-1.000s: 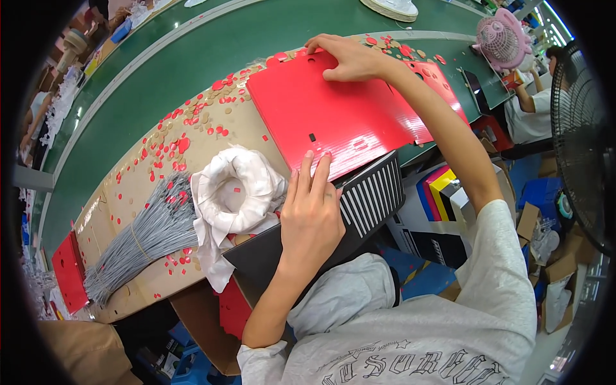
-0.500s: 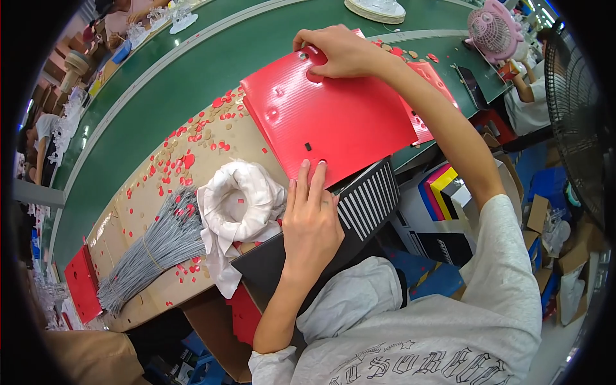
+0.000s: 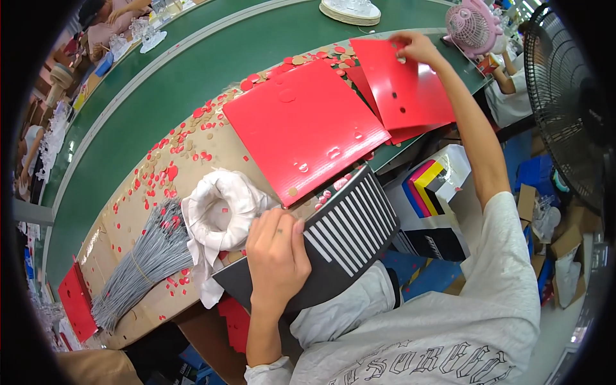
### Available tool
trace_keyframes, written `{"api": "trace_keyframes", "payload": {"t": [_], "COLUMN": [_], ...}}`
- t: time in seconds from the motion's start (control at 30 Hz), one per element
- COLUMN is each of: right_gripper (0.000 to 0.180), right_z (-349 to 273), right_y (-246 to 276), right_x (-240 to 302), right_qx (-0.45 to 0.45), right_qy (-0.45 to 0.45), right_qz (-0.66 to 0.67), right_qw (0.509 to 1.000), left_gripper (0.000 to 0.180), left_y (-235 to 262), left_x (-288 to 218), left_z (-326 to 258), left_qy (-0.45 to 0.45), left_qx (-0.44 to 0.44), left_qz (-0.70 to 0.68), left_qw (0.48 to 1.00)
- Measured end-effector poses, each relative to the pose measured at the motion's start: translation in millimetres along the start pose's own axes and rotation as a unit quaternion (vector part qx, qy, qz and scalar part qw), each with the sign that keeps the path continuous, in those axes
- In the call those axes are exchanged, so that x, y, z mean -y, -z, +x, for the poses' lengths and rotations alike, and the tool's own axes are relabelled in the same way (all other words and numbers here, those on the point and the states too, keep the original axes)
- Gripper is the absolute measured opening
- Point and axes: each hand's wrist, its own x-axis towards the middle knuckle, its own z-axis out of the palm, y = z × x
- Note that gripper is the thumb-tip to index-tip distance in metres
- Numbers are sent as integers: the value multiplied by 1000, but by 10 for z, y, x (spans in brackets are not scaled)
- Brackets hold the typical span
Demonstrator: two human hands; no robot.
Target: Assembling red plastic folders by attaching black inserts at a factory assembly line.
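At the upper right, my right hand point(image 3: 417, 51) grips the top edge of a red corrugated plastic sheet point(image 3: 414, 90) with punched holes. That sheet is tilted over other red sheets point(image 3: 362, 86). A stack of red sheets point(image 3: 301, 115) lies in front of me, its top face bearing partly cut round shapes. My left hand point(image 3: 277, 256) curls its fingers over the edge of a black box point(image 3: 346, 250) with white stripes. Small red and pale scraps show at the box's far side. Just left of that hand sits a coiled white cloth ring point(image 3: 218, 208).
Loose red and brown discs point(image 3: 186, 144) are scattered over the brown cardboard. A bundle of grey wire ties point(image 3: 141, 256) lies at left, near more red sheets point(image 3: 78, 298). A pink fan point(image 3: 473, 29) and black fan point(image 3: 568, 109) stand right. Other people work beyond the green belt point(image 3: 147, 83).
My right hand has moved right with one red sheet, off the stack. My left hand has drawn back from the stack to the black box. The whole view has shifted slightly.
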Motion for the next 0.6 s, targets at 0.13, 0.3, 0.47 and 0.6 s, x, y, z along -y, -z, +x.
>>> {"api": "trace_keyframes", "payload": {"t": [0.13,0.3,0.47,0.6], "right_gripper": [55,61,37,32], "right_z": [-171,-231,-821,-1698], "right_y": [-330,-466,-491,-769], "right_x": [-119,83,1499,2431], "right_qx": [58,-24,-110,66], "right_qy": [-65,3,286,459], "right_qz": [6,-62,49,173], "right_qw": [996,998,951,869], "left_gripper": [10,18,24,27], "left_y": [26,107,152,167], "left_x": [12,-3,75,166], "left_z": [57,129,265,265], "left_qy": [-1,87,152,179], "left_qx": [-9,-12,-11,-41], "left_qz": [45,28,-6,-32], "left_qw": [999,996,988,982]}}
